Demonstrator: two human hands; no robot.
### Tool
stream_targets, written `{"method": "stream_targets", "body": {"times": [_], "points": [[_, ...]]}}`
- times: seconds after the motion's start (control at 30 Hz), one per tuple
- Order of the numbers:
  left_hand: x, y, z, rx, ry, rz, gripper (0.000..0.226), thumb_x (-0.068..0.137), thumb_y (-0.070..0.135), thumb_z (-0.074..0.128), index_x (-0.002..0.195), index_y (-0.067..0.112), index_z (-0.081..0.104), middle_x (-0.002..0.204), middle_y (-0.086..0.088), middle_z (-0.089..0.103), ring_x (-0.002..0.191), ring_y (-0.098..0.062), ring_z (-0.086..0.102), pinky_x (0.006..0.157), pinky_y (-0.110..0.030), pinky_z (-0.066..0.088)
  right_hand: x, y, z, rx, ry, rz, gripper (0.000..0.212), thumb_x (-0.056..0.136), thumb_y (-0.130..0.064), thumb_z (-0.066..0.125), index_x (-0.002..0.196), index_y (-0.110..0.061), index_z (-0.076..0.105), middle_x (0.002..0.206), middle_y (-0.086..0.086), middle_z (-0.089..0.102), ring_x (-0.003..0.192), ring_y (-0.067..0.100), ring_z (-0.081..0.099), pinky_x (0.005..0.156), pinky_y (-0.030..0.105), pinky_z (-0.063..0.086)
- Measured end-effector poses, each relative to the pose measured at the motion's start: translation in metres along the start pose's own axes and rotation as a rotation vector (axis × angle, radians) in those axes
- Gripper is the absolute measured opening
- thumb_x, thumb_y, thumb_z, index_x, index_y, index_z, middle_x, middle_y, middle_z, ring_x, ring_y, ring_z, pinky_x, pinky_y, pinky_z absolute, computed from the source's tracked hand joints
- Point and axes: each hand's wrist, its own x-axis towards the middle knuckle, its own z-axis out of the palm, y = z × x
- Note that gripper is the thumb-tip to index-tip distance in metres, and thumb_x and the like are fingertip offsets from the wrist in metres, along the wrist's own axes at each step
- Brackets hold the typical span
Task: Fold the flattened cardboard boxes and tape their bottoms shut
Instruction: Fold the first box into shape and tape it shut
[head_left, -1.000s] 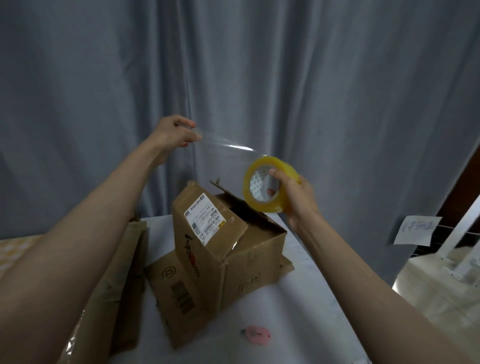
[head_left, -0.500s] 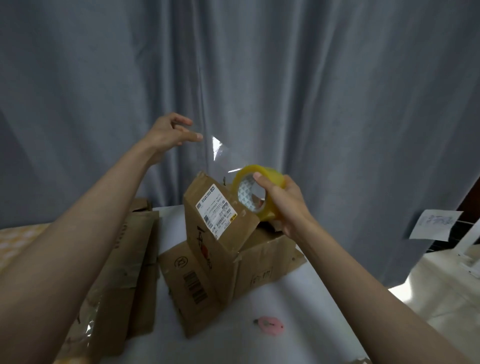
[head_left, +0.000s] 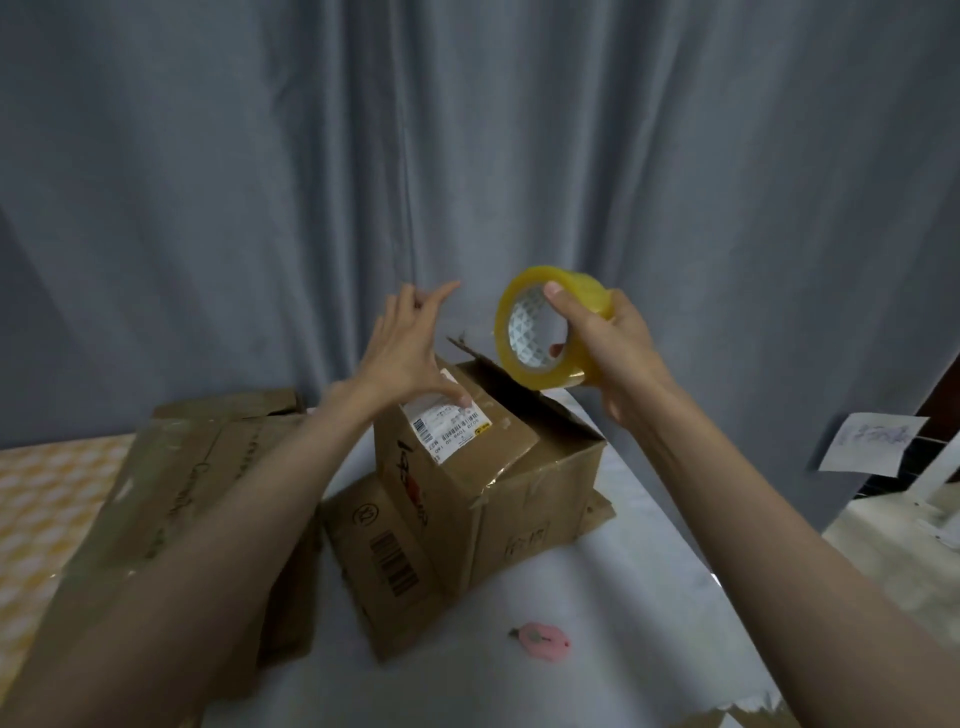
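So right now the right hand (head_left: 608, 343) has the roll of yellow packing tape (head_left: 550, 327) up in the air, thumb hooked over the top edge and fingers wrapped around the far side, with the hole of the roll facing the camera. It hangs just above the back corner of the cardboard box (head_left: 488, 467).

The left hand (head_left: 410, 353) is spread wide, fingers straight-ish and fanned out, and the thumb tip looks like it's touching the white shipping label (head_left: 449, 426) on the box's top flap. It's not holding anything that I can make out. Can't tell if there's a strip of tape stretched between the hands, too see-through to say.

The box itself stands on the white tabletop (head_left: 597, 597), tilted a bit, with one flap (head_left: 498, 374) sticking up at the back. It sits partly on top of a flattened box (head_left: 384, 561) with a barcode printed on it. More flattened boxes are in a stack (head_left: 171, 499) off to the left, under the left forearm.

There's a little pink box cutter (head_left: 543, 640) lying on the tabletop in front of the box, well apart from both hands. Grey curtain (head_left: 467, 156) behind everything, and a white paper note (head_left: 865, 443) hanging at the right edge.
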Motion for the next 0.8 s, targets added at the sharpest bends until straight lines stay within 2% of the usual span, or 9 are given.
{"method": "stream_targets", "body": {"times": [0.13, 0.3, 0.37, 0.43, 0.53, 0.6, 0.67, 0.73, 0.8], "points": [[-0.009, 0.005, 0.023, 0.187, 0.049, 0.031, 0.148, 0.039, 0.07, 0.088, 0.156, 0.034, 0.005, 0.127, -0.005, 0.032, 0.106, -0.019, 0.033, 0.088, -0.028, 0.031, 0.0, 0.001, 0.004, -0.005, -0.019, 0.017, 0.046, 0.078, -0.05, 0.079, 0.11, -0.025, 0.056, 0.106, -0.003, 0.066, 0.098, 0.024, 0.07, 0.08, 0.049, 0.061], [-0.019, 0.0, 0.028, 0.214, 0.069, 0.02, 0.148, 0.039, 0.071, 0.087, 0.156, 0.035, 0.003, 0.127, -0.008, 0.032, 0.104, -0.021, 0.033, 0.094, -0.037, 0.04, -0.007, 0.019, 0.004, 0.128, -0.129, 0.242, 0.049, 0.081, -0.051, 0.076, 0.117, -0.03, 0.051, 0.121, -0.002, 0.06, 0.1, 0.03, 0.071, 0.077, 0.055, 0.06], [-0.023, -0.003, 0.028, 0.203, 0.068, 0.008, 0.149, 0.039, 0.072, 0.087, 0.156, 0.036, 0.002, 0.128, -0.008, 0.032, 0.105, -0.022, 0.034, 0.097, -0.042, 0.041, -0.012, 0.03, 0.004, 0.115, -0.163, 0.307, 0.054, 0.083, -0.054, 0.073, 0.125, -0.032, 0.047, 0.123, -0.009, 0.056, 0.094, 0.028, 0.074, 0.076, 0.058, 0.059], [-0.025, -0.004, 0.029, 0.215, 0.065, 0.009, 0.149, 0.039, 0.074, 0.085, 0.156, 0.035, 0.002, 0.128, -0.008, 0.032, 0.105, -0.022, 0.034, 0.095, -0.04, 0.041, -0.015, 0.042, 0.003, 0.06, -0.173, 0.331, 0.057, 0.083, -0.058, 0.071, 0.127, -0.034, 0.045, 0.121, -0.012, 0.056, 0.09, 0.025, 0.075, 0.079, 0.057, 0.059], [-0.026, -0.005, 0.031, 0.221, 0.059, 0.004, 0.149, 0.038, 0.077, 0.083, 0.156, 0.035, 0.003, 0.128, -0.008, 0.032, 0.104, -0.022, 0.034, 0.093, -0.039, 0.041, -0.017, 0.054, 0.0, 0.019, -0.175, 0.317, 0.05, 0.084, -0.045, 0.075, 0.123, -0.029, 0.047, 0.113, -0.002, 0.063, 0.09, 0.023, 0.074, 0.075, 0.048, 0.062], [-0.025, -0.006, 0.03, 0.205, 0.06, -0.001, 0.148, 0.037, 0.076, 0.084, 0.156, 0.035, 0.006, 0.127, -0.007, 0.032, 0.104, -0.021, 0.033, 0.094, -0.038, 0.041, -0.02, 0.058, -0.001, -0.041, -0.175, 0.264, 0.048, 0.085, -0.028, 0.075, 0.122, -0.023, 0.045, 0.108, 0.004, 0.064, 0.087, 0.019, 0.072, 0.063, 0.031, 0.061], [-0.021, -0.007, 0.027, 0.153, 0.054, -0.008, 0.146, 0.035, 0.074, 0.085, 0.155, 0.035, 0.011, 0.126, -0.007, 0.032, 0.107, -0.021, 0.032, 0.095, -0.037, 0.039, -0.023, 0.062, 0.0, -0.145, -0.189, 0.184, 0.049, 0.084, -0.016, 0.073, 0.122, -0.019, 0.042, 0.105, 0.005, 0.062, 0.085, 0.013, 0.066, 0.052, 0.017, 0.052], [-0.016, -0.008, 0.02, 0.033, 0.039, -0.057, 0.142, 0.034, 0.07, 0.088, 0.153, 0.037, 0.017, 0.126, -0.006, 0.033, 0.111, -0.02, 0.032, 0.097, -0.035, 0.037, -0.024, 0.066, 0.003, -0.212, -0.213, 0.135, 0.049, 0.084, -0.013, 0.072, 0.122, -0.018, 0.041, 0.101, 0.002, 0.06, 0.087, 0.011, 0.062, 0.052, 0.015, 0.049], [-0.008, -0.012, 0.012, -0.175, 0.017, -0.117, 0.127, 0.044, 0.064, 0.089, 0.149, 0.038, 0.025, 0.121, -0.003, 0.036, 0.111, -0.018, 0.035, 0.096, -0.032, 0.037, -0.024, 0.069, 0.005, -0.246, -0.221, 0.107, 0.047, 0.084, -0.013, 0.071, 0.119, -0.019, 0.041, 0.097, 0.0, 0.059, 0.088, 0.014, 0.062, 0.059, 0.021, 0.052]]}}
